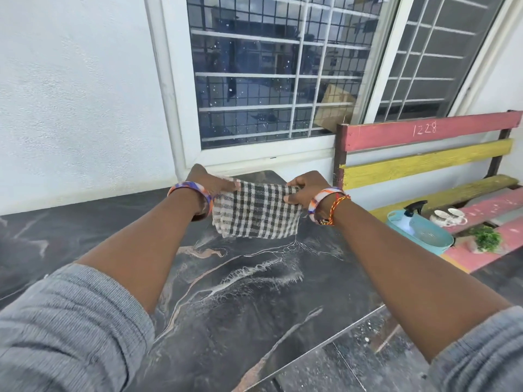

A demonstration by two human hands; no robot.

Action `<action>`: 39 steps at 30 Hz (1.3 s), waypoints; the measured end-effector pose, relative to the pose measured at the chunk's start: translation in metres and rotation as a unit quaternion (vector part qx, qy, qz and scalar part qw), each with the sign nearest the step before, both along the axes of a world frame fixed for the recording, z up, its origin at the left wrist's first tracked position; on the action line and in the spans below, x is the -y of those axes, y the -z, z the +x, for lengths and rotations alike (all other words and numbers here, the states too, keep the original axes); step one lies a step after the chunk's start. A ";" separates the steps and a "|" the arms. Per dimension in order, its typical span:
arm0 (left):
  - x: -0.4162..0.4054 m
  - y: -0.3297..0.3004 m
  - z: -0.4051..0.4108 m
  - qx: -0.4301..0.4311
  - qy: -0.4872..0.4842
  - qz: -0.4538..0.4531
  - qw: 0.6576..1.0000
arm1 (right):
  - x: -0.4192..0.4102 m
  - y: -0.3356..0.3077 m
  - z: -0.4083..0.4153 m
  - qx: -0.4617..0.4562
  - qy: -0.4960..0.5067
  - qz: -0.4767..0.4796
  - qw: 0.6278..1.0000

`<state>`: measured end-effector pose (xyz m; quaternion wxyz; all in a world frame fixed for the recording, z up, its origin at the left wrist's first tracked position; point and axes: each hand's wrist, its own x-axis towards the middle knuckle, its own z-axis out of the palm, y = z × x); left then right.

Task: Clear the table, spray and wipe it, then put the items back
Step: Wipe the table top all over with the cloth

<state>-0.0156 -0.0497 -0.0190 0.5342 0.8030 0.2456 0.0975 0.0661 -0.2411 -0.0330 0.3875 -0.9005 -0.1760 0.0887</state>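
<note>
My left hand [218, 184] and right hand [304, 190] each pinch a top corner of the checked cloth [256, 213], stretching it flat above the marble table [240, 292] for wiping.

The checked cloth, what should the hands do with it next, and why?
Probably lower the checked cloth onto the dark table and wipe. Both hands, left hand and right hand, hold it stretched above the top, and the spray bottle sits on the bench.
</note>
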 end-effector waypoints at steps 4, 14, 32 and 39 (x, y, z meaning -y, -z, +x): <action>0.012 0.001 0.004 0.003 0.062 0.105 0.993 | 0.026 -0.005 0.008 0.044 0.024 -0.007 0.999; 0.071 0.000 0.055 0.110 0.147 -0.102 0.978 | 0.118 0.000 0.023 -0.172 0.092 0.333 0.922; 0.384 0.119 0.274 -0.208 0.276 -0.247 0.905 | 0.423 0.114 0.134 -0.297 0.272 0.321 0.857; 0.456 0.130 0.316 -0.148 0.241 -0.289 0.915 | 0.505 0.106 0.187 -0.295 0.283 0.267 0.873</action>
